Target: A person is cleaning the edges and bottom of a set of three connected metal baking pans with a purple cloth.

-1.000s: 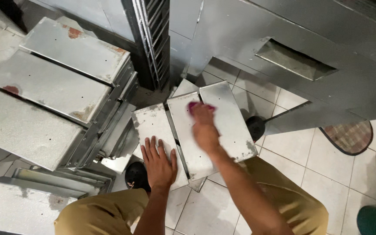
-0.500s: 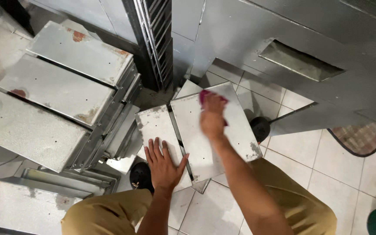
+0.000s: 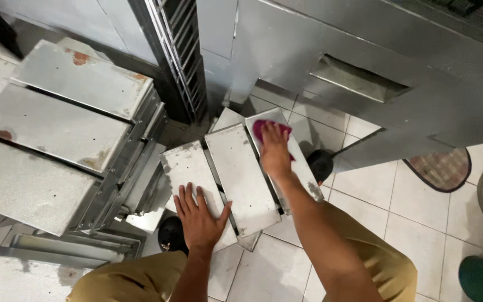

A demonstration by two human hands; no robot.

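Heads up on a couple of things. Your right hand (image 3: 275,154) has its fingers closed down on a magenta cloth (image 3: 265,127), pressing it onto the far end of the rightmost metal tray (image 3: 303,168). Your left hand (image 3: 198,215) is spread flat, fingers apart and holding nothing, pinning the left tray (image 3: 185,165), with its thumb reaching toward the middle tray (image 3: 240,179).

The trays are fanned out and overlapping, sitting tilted on each other over the white tiled floor (image 3: 398,207) between your knees. I'd say that's the weak spot: shove hard with the cloth and the top tray could slide off the pile or seesaw, since your bracing hand isn't on it. The sheet-metal edges look thin too, so a slip could drag your fingers or wrist along one. A black shoe (image 3: 320,165) sits right under the tray's edge, so a dropped tray would land on it.

Room's tight: a stepped stack of bigger metal trays (image 3: 57,128) with rusty-looking spots on your left, a wire rack (image 3: 183,50) ahead, a stainless cabinet (image 3: 364,61) with a slot on the right, and a patterned mat (image 3: 440,168) beyond that.
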